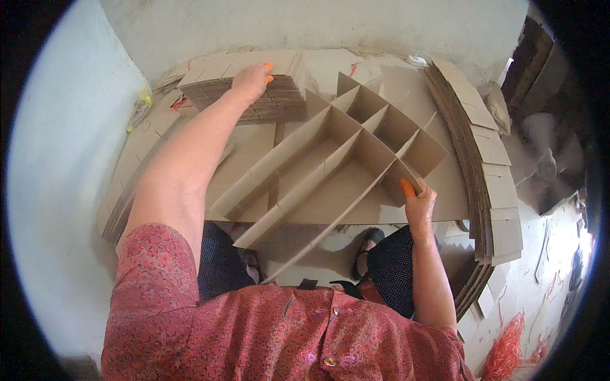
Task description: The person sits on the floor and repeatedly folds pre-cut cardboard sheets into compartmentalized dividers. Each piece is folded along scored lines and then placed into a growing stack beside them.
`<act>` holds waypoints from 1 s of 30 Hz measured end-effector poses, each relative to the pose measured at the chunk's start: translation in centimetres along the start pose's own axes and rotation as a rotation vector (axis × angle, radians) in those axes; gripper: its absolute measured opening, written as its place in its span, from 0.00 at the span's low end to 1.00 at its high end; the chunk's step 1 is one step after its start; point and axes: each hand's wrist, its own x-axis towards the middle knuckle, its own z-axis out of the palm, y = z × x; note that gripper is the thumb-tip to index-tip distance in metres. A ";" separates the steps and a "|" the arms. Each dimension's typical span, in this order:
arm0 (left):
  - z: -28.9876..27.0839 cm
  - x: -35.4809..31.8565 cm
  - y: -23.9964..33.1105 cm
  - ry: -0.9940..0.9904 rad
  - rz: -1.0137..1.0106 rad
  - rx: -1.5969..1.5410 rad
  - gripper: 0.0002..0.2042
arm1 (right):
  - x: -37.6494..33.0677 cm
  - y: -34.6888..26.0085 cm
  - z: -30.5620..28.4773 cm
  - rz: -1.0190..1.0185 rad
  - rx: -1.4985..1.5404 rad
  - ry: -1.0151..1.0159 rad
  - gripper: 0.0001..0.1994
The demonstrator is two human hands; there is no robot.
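Observation:
A partly interlocked cardboard divider grid stands in front of me, its long slotted strips slanting down toward my lap. My right hand is closed on the grid's right end, with an orange cover on a finger. At the back left, my left hand reaches onto a stack of slotted cardboard strips. Its fingers, two of them with orange covers, are bent around a strip at the top of the stack. How far that strip is lifted, if at all, cannot be made out.
A long row of stacked cardboard pieces curves along the right side. More cardboard strips lie at the left. The cardboard-covered work surface ends above my knees. A fan and red plastic strands are at the right.

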 end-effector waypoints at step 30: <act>-5.6 -20.1 12.7 0.153 0.942 -0.726 0.19 | -3.2 -11.0 -1.4 0.291 1.146 -0.130 0.12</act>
